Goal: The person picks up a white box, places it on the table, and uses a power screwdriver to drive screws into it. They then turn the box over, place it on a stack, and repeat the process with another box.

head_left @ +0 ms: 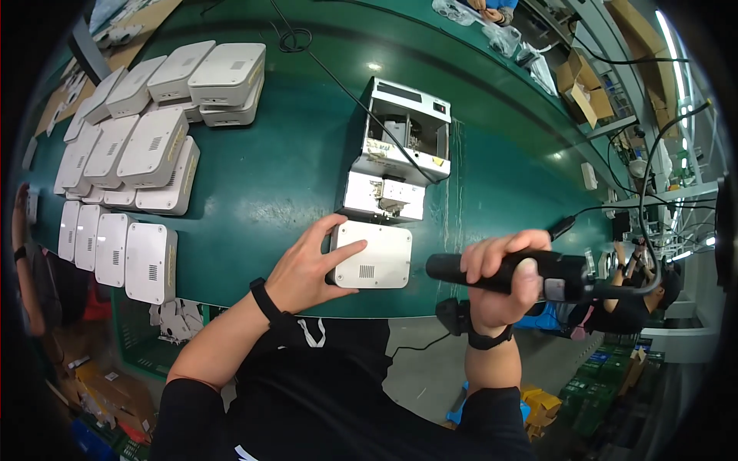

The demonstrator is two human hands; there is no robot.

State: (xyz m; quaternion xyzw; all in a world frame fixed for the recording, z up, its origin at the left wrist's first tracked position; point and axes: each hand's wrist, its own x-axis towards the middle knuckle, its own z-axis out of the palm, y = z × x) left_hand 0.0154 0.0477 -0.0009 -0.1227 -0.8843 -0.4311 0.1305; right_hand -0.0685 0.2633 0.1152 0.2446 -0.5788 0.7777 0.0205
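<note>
On the green table in front of me lies a white plastic device case (374, 260), with a small slotted vent and screw holes near its corners. My left hand (311, 265) grips the case's left end, index finger across the top face, thumb at the near edge. In my right hand (507, 273) is a black corded electric screwdriver (550, 273), held roughly level, its tip end pointing left, to the right of the case and apart from it. Just beyond the case stands a metal screw feeder (401, 134) with an open top; its front part (383, 197) is almost against the case.
Stacks of similar white cases (154, 146) fill the table's left side, with a row (151, 263) near the front edge. A black cable (361, 104) runs across the feeder. A green crate (142, 338) sits below the table edge. Other people work at the far side and right.
</note>
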